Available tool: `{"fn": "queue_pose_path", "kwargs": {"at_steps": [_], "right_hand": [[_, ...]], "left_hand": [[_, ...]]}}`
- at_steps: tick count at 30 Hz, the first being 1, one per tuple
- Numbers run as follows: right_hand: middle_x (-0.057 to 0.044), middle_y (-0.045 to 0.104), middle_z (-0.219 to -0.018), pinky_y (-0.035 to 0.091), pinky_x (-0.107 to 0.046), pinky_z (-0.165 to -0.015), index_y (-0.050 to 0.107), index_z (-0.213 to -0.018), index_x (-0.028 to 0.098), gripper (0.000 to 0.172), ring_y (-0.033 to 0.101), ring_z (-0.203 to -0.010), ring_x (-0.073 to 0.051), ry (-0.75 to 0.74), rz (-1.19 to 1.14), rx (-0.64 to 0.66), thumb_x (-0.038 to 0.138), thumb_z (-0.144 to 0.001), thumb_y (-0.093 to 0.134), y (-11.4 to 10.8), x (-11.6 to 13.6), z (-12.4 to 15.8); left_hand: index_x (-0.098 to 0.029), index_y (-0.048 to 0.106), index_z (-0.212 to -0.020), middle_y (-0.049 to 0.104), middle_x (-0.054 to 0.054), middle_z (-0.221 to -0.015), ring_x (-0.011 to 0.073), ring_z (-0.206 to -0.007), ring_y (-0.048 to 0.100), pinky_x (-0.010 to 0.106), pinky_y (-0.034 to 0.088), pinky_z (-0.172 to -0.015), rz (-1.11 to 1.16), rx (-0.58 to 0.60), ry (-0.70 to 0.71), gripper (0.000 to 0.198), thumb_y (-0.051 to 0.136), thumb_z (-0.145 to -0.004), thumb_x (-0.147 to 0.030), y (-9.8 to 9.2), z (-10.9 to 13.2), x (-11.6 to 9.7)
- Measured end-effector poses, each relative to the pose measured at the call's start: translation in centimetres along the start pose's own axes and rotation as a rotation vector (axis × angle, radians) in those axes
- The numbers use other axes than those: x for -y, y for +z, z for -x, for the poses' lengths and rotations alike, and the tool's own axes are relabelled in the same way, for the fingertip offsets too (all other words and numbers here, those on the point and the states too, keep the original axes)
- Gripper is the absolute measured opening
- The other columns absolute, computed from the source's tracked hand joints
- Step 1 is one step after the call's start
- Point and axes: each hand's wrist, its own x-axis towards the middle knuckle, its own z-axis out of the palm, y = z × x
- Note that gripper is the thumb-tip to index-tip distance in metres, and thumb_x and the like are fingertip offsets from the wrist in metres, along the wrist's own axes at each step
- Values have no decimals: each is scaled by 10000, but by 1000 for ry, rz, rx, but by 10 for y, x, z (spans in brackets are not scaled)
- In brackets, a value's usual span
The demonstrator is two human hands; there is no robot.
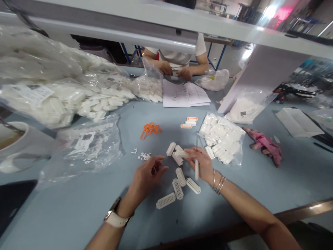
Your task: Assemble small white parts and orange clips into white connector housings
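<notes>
One blue table (65, 211): spread out under both hands.
Big clear bags (104, 100): piled past the left hand, on its left side, and stuffed with white parts.
Smaller bag (226, 139): laid just beyond the right hand, a little to its right, and packed with white parts.
Left hand (148, 175): held over the table with bent, loose fingers; the thumb is kept apart from the fingers, and nothing is seen to be held.
Right hand (204, 165): closed at the fingertips, with a white block pinched there and a thin tool tucked in the fingers.
Thin tool (197, 170): pointed away, with its dark rod stuck out past the right hand; best held by the white handle, since the rod may be sharp.
White block (182, 153): placed at the right hand's fingertips, on the side facing the left hand. It is likely light, stiff and a bit slick; it is best pinched by its long sides, and its thin ends could be snapped if squeezed hard.
Four loose blocks (178, 189): scattered between the hands, on the near side, with rows of small holes shown.
Orange rings (151, 129): heaped beyond the left hand; likely bendy, so best lifted by one edge.
Tiny white bits (144, 156): dropped just past the left hand; likely easily lost, so best picked up by fingertips.
</notes>
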Motion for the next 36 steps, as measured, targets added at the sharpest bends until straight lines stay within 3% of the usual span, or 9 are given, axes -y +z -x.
{"fn": "queue_pose_path", "kwargs": {"at_steps": [4,7,12,19,24,28,32,36], "right_hand": [[-47,698,-977,555,-321,-728,582,-774,204,71,666,-787,-169,-64,-112,35,255,-821,592,3,4,3],[-36,711,-878,557,-298,-690,606,-851,197,96,679,-722,-164,25,-201,96,287,-820,601,7,6,7],[-41,719,-916,541,-285,-694,572,-800,213,112,688,-805,-184,170,-312,159,314,-804,622,10,4,13],[-29,720,-954,527,-270,-677,454,-722,226,222,681,-765,-158,148,-332,176,318,-783,646,5,7,9],[-45,717,-961,537,-289,-722,453,-724,223,190,688,-834,-175,195,-298,155,291,-807,609,9,6,10],[-80,705,-988,549,-311,-737,464,-759,213,104,683,-890,-189,249,-290,159,233,-836,532,11,2,9],[-73,667,-1089,532,-352,-814,508,-803,208,48,662,-932,-195,192,-197,227,176,-803,544,11,-1,5],[-32,678,-950,508,-335,-855,551,-1021,213,238,643,-891,-180,138,-110,242,150,-791,562,13,-5,5]], "left_hand": [[-205,531,-1116,637,66,-1000,125,-714,621,248,527,-648,1,-154,297,260,507,-861,-254,4,1,-4],[-190,542,-1105,653,76,-1031,133,-777,641,245,538,-694,23,-141,342,242,493,-870,-221,3,0,-11],[-179,601,-974,699,27,-813,134,-685,657,233,536,-646,144,-76,193,177,531,-851,-286,2,0,-11],[-165,652,-919,711,36,-778,153,-675,659,245,524,-638,253,10,52,218,554,-822,-334,0,-1,-9],[-164,660,-863,673,23,-684,132,-585,596,231,476,-564,199,38,-11,249,534,-814,-373,-1,-3,-11],[-154,645,-806,590,-6,-565,112,-484,497,217,396,-467,115,43,-100,277,529,-789,-406,0,-5,-7],[-158,636,-875,602,-5,-598,123,-503,517,235,409,-494,123,60,-169,289,528,-777,-408,5,-4,0],[-152,608,-993,660,30,-702,167,-601,603,285,477,-571,253,51,-264,354,541,-761,-410,11,-4,3]]}}
